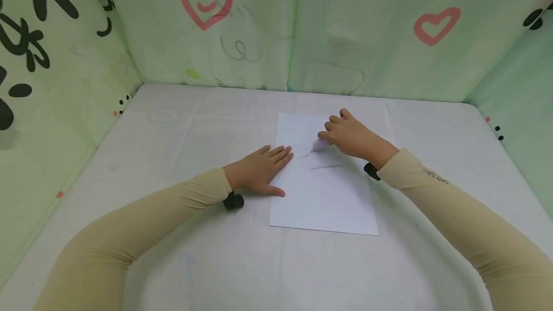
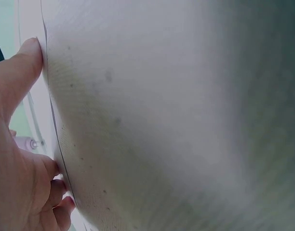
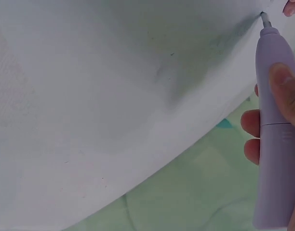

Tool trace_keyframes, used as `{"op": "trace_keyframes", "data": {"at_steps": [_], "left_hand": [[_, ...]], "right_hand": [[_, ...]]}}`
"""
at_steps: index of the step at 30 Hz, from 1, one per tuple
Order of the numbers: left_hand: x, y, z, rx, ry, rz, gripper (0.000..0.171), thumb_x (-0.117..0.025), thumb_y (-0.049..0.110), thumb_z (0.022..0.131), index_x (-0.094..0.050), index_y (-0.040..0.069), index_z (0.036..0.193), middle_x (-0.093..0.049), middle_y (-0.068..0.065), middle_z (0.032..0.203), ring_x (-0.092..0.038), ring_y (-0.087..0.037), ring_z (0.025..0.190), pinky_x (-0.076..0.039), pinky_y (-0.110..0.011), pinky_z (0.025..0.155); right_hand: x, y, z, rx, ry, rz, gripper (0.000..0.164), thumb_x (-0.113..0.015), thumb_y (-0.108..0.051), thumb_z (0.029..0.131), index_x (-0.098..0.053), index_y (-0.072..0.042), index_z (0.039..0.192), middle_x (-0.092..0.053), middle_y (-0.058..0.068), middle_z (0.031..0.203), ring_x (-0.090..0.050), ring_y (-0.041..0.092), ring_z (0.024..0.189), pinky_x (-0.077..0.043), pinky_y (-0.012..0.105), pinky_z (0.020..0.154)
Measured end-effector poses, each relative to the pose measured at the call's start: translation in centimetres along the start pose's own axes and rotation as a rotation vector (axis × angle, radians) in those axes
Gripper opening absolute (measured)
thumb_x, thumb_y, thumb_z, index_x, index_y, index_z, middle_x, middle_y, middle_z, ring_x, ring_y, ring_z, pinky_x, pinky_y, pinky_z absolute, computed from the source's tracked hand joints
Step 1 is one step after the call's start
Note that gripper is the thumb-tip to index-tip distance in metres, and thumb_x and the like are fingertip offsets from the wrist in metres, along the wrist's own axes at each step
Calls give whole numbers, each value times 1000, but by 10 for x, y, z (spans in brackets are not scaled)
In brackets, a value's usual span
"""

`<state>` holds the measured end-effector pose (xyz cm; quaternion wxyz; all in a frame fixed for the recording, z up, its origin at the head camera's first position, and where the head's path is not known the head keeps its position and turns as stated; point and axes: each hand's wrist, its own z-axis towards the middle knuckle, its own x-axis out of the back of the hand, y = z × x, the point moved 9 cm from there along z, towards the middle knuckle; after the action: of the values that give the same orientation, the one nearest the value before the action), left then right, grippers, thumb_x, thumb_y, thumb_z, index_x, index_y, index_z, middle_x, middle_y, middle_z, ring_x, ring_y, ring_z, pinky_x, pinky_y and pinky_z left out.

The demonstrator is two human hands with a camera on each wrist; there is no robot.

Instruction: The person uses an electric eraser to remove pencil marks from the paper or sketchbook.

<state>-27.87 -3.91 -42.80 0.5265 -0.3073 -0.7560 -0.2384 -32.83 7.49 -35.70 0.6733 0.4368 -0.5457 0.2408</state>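
- On the white table [image 1: 173, 128], a sheet of paper [image 1: 324, 205] lies before you with its long sides running away from you; your lavender pen-shaped tool [image 3: 276, 137] is over its upper half.
- Your right hand [image 1: 352, 136] grips that tool: in the right wrist view, your thumb lies along 1 side of the barrel and at least 2 fingertips show at the other.
- From the head view, the narrow tip [image 3: 266, 20] points left and slightly back toward you; the long axis slants up and right into your hand, which hides most of the barrel.
- Across the right wrist view, that axis runs nearly top to bottom, tip up, blunt end down.
- The tip is just beside 1 short faint mark [image 1: 305, 155]; whether it touches the paper, you cannot tell. A longer dark line [image 1: 326, 167] lies nearer you.
- Your left hand [image 1: 261, 169] rests over the sheet's left edge, fingers extended, thumb spread.
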Motion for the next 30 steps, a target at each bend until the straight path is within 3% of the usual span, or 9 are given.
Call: {"op": "trace_keyframes", "data": {"at_steps": [4, 9, 30], "left_hand": [[-1, 0, 0, -3, 0, 2, 98, -41, 70, 86, -3, 8, 152, -2, -8, 160, -6, -23, 148, -10, -45, 119], [-1, 0, 1, 1, 4, -5, 99, -42, 70, 86, -3, 9, 152, -2, -7, 160, -6, -23, 148, -10, -45, 119], [0, -1, 1, 2, -5, 3, 99, -42, 71, 85, -3, 9, 152, -2, -7, 160, -6, -23, 148, -10, -45, 119]], "right_hand": [[-1, -4, 2, 31, -10, -4, 19, -74, -15, 79, -67, -14, 97, -66, 7, 86, -55, 25, 83, -38, 44, 83], [0, -1, 3, -2, -4, -19, 20, -75, -16, 78, -68, -15, 96, -66, 7, 85, -55, 24, 83, -37, 43, 82], [2, -6, 4, 31, -19, -22, 21, -74, -15, 78, -67, -14, 98, -65, 8, 87, -55, 25, 84, -37, 43, 81]]}}
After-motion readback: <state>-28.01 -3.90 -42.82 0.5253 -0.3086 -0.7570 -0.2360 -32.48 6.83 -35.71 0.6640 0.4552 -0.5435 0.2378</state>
